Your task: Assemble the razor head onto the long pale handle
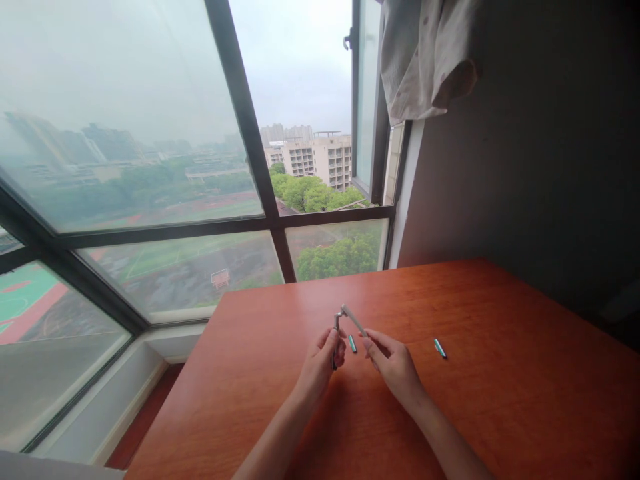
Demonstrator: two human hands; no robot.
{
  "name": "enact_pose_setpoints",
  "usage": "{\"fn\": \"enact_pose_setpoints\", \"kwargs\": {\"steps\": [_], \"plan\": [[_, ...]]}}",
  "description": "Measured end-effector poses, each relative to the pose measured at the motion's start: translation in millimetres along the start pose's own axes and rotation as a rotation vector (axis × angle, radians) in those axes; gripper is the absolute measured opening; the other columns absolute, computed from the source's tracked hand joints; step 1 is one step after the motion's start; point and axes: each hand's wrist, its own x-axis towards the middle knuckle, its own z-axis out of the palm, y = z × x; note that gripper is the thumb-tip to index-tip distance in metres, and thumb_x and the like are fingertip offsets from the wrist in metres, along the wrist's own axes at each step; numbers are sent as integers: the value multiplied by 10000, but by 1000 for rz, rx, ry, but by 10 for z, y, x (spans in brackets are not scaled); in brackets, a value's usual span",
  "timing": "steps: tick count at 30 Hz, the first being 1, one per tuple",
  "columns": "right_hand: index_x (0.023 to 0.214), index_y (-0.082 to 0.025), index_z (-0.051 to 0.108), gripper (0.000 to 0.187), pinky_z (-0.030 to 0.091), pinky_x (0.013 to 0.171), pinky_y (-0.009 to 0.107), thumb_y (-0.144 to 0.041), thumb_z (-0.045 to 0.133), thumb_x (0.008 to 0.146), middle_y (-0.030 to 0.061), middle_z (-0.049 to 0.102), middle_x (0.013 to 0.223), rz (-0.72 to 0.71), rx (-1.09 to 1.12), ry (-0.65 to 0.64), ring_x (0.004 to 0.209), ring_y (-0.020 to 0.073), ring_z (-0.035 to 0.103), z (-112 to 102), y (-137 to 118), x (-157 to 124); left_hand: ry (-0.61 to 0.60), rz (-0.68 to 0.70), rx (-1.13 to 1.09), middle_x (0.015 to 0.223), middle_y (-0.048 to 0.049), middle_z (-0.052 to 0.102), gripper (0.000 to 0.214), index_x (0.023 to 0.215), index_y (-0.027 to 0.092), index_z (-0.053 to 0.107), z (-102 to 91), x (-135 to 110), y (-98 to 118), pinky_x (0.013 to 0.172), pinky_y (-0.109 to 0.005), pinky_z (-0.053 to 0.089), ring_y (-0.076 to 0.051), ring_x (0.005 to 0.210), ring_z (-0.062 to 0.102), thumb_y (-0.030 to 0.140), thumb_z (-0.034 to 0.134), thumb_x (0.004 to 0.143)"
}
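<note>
My left hand (323, 355) is closed around a razor handle (337, 323), silver at the top and dark lower down, held upright above the table. Between the thumb and fingers of my right hand (393, 360) is a slim grey stick (355, 321). It slants up to the left, and its far end meets or nearly meets the top of the handle; I cannot tell whether they touch. Just behind my hands lies a small teal-and-black razor cartridge (353, 344). A second similar cartridge (440, 348) rests farther right.
The reddish-brown wooden table (500, 400) reaches to the windows. Dark window frames (273, 207) stand beyond its far edge, with one pane (367, 100) swung open. A light cloth (425, 60) hangs at the upper right beside a dark wall (525, 167).
</note>
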Motion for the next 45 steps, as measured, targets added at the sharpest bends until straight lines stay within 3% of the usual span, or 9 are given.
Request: {"fn": "enact_pose_setpoints", "kwargs": {"steps": [16, 39, 45], "plan": [[1017, -110, 710, 416, 353, 487, 203, -453, 521, 874, 10, 538, 627, -16, -26, -8, 563, 124, 494, -12, -31, -11, 37, 36, 28, 557, 48, 442, 352, 829, 153, 574, -32, 17, 2, 492, -203, 250, -62, 489, 344, 497, 630, 782], [931, -102, 720, 416, 403, 525, 219, -457, 513, 873, 34, 579, 634, -44, -24, -34, 586, 143, 525, -16, -62, -16, 58, 36, 48, 549, 47, 444, 395, 820, 157, 572, -44, 29, 11, 478, -206, 241, -65, 476, 338, 539, 646, 749], [987, -103, 719, 453, 402, 524, 223, -485, 509, 866, 29, 576, 624, -37, -65, 6, 581, 151, 530, -20, -55, -9, 53, 33, 42, 561, 46, 448, 377, 821, 159, 575, -42, 19, 16, 488, -210, 245, -67, 482, 351, 523, 647, 756]]}}
